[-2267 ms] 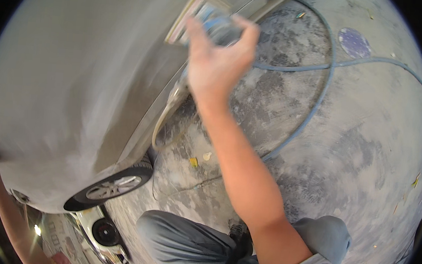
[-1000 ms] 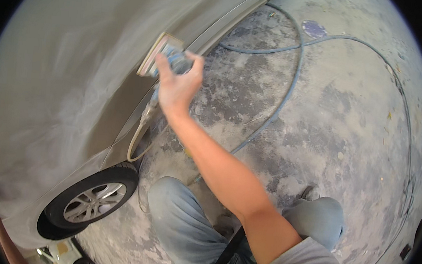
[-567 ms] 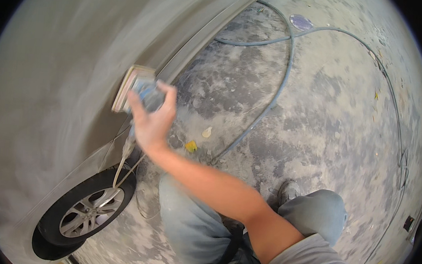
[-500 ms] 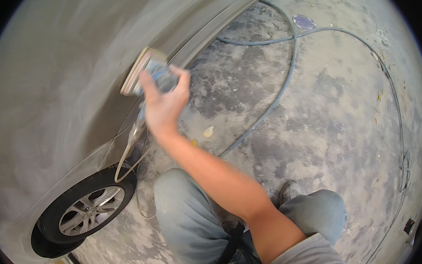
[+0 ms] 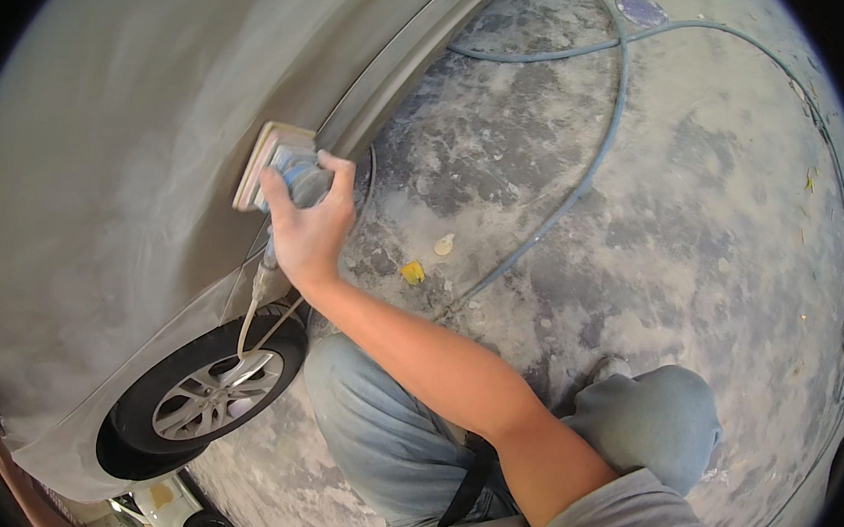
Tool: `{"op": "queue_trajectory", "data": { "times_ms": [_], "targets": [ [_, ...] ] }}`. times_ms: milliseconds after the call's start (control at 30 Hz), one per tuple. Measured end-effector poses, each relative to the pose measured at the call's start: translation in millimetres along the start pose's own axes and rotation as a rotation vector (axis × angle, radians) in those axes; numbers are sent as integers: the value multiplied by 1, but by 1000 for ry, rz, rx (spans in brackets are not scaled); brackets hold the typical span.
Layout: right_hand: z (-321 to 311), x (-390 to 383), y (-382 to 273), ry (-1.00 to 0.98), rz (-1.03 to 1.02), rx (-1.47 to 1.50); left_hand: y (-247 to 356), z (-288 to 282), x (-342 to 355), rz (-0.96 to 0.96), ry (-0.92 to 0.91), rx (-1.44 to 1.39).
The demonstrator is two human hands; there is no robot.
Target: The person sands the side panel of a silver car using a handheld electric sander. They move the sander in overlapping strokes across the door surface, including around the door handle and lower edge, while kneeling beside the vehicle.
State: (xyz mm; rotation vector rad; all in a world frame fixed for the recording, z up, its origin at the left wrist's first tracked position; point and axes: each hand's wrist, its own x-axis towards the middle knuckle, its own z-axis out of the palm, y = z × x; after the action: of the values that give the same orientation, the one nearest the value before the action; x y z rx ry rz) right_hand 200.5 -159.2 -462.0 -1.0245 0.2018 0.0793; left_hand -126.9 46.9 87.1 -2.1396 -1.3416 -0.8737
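Observation:
My right hand (image 5: 312, 234) is closed around the grey-and-blue body of a power sander (image 5: 301, 175), thumb on one side and fingers over the top. The sander's flat, layered square pad faces the car's dull grey body panel (image 5: 139, 169) and appears to touch it low down, just above the sill and ahead of the wheel (image 5: 214, 401). From the sander's rear end a pale thin hose (image 5: 250, 324) hangs down in front of the tire. My left hand is out of the picture.
A blue-grey hose (image 5: 591, 168) loops across the dusty, blotchy floor (image 5: 684, 246) to the right of the car. A yellow scrap (image 5: 412, 272) and a round purple disc (image 5: 641, 10) lie on it. My bent knees (image 5: 369, 409) are close to the wheel. Part of a white vehicle (image 5: 169, 512) shows at lower left.
My right hand and the sander have moved slightly down and left along the panel. The view has shifted, so the wheel appears farther right and the floor hose higher.

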Motion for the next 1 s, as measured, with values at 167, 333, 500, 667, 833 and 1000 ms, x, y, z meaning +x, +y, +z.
{"op": "queue_trajectory", "data": {
  "times_ms": [167, 333, 500, 667, 833, 1000],
  "targets": [
    [-4, 44, -4, 21, 49, 37, -38, -4, 24, 20, -16, 6],
    [-10, 104, -21, 77, 15, 34, -53, -13, 37, 5, -58, 39],
    [-17, 181, -39, 139, -32, 28, -56, -16, 43, -6, -85, 69],
    [-30, 262, -63, 61, 16, 85, -57, -17, 44, 46, -35, 81],
    [-35, 284, -71, 46, -41, 82, -54, -19, 43, -23, -106, 78],
    [-20, 204, -47, 106, -183, -15, -33, -13, 27, 133, -24, 101]
  ]
}}
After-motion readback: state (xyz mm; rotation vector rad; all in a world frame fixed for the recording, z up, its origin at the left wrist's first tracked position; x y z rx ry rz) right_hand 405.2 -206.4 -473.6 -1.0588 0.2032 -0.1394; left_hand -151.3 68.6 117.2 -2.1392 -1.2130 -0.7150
